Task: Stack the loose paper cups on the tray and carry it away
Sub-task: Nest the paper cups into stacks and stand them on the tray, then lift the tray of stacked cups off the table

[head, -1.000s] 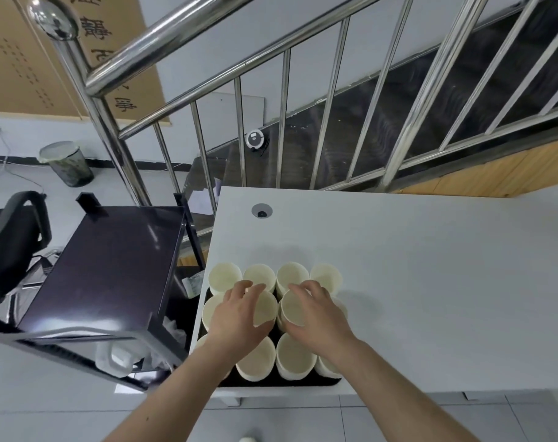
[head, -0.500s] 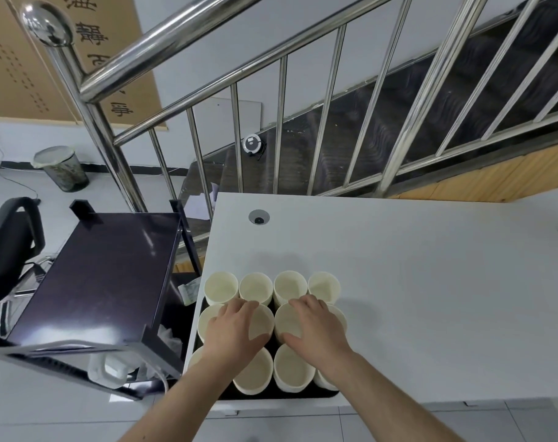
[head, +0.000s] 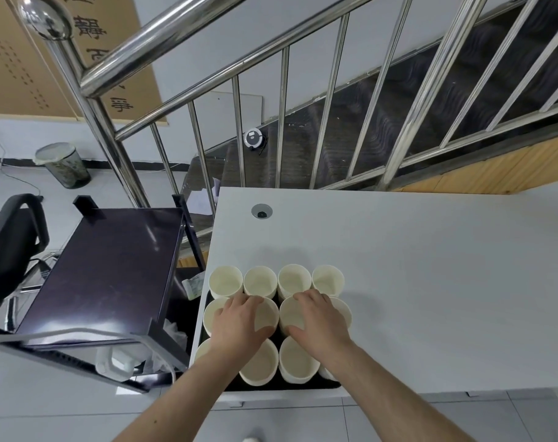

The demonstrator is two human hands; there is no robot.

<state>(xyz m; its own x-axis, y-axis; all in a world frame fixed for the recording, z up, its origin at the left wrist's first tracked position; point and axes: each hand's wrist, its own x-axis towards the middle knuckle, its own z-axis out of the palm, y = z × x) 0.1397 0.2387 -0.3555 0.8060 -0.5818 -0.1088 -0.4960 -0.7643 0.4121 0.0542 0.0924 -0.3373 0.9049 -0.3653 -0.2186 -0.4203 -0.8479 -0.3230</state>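
I see my left hand [head: 239,323] and right hand [head: 319,320] resting flat, grip apart, on the middle row of paper cups [head: 260,282] on the black tray [head: 316,385] at the white surface's [head: 430,282] near-left corner.

- Head view only: looks forward and steeply down from above onto the near edge of a white table [head: 415,266].
- Wide-angle, close over the hands; stair railing [head: 281,122] beyond.

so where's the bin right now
In the head view the bin stands on the floor at far left, by the wall, beyond the black chair.
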